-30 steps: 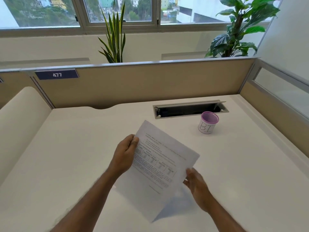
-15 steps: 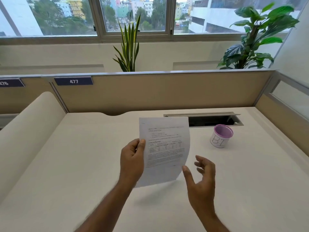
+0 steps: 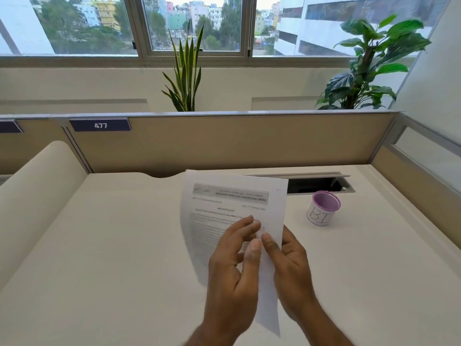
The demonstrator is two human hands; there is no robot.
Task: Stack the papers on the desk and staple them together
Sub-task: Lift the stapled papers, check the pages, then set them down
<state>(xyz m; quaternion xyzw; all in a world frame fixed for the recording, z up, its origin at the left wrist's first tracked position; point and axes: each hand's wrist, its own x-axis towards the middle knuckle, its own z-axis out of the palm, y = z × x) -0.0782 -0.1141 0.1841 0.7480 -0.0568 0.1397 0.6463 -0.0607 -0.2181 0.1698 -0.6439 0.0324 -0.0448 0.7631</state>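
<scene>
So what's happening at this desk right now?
A person is holding printed papers upright above the white desk, with the left hand in front and the right hand gripping the right edge. A purple cup stands to the right. No stapler is in view, so nothing looks stapled yet.

Between our hands we see white paper point(image 3: 232, 196) printed in grey-black lines, over a cream desk point(image 3: 112, 245), with a purple-rimmed white cup point(image 3: 323, 208) beyond the right hand point(image 3: 290, 268).
</scene>
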